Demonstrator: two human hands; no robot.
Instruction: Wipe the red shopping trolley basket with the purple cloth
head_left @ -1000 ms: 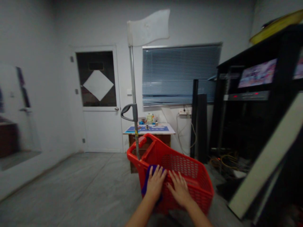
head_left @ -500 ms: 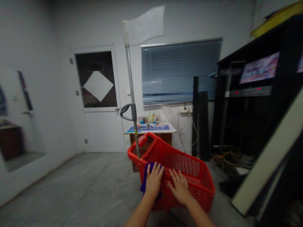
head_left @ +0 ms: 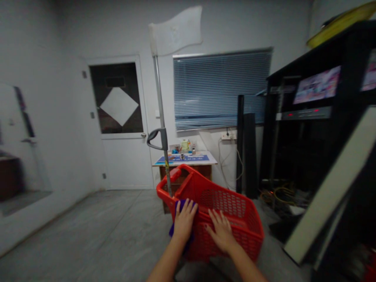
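Observation:
A red shopping cart (head_left: 243, 207) with perforated sides stands in front of me, a grey pole (head_left: 160, 94) with a white flag-shaped sign (head_left: 178, 33) rising from its handle end. My left hand (head_left: 185, 221) lies with fingers spread on a purple cloth (head_left: 173, 229), pressing it against the near rim and side of the cart. Part of the cloth is hidden under the palm. To the right of it, my right hand (head_left: 221, 231) rests on the cart's near side, its fingers apart and no object in it.
A small table (head_left: 211, 158) with several small items stands behind the cart, below a window blind (head_left: 220, 90). A white door (head_left: 123, 164) is at the left. Black racks, cables (head_left: 283, 196) and a leaning pale board (head_left: 331, 192) fill the right side.
My left hand and the purple cloth have shifted slightly left along the cart's side. The whole view has moved a little; my right hand keeps nearly the same place on the cart.

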